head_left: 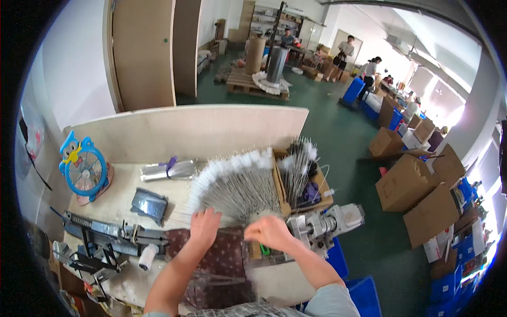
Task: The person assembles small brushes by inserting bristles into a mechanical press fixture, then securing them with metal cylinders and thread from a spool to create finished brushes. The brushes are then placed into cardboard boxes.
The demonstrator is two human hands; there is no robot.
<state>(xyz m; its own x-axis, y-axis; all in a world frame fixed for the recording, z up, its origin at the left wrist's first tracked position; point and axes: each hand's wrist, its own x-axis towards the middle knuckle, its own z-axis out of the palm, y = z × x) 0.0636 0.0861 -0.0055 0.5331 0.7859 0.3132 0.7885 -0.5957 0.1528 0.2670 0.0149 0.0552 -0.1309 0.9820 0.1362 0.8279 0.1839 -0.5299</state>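
A wide fan of thin metal rods with white ends [237, 187] lies on the table in front of me. At its near left edge is my left hand [205, 228], fingers curled together; whatever they hold is too small to make out. My right hand [268, 232] is closed too, just below the rods' near right end, and its contents are hidden. Beneath both forearms spreads a dark brown dotted cloth [222, 256]. More thin rods [297, 171] stand in a cardboard box [325, 198] to the right of the fan.
A grey metal machine [327, 224] sits right of my right hand. Left are a blue fan [85, 171], a dark tray [149, 205], a tied silver bundle [168, 170] and a black metal fixture [100, 248]. A board [211, 129] edges the table's far side. Blue bins [364, 296] stand lower right.
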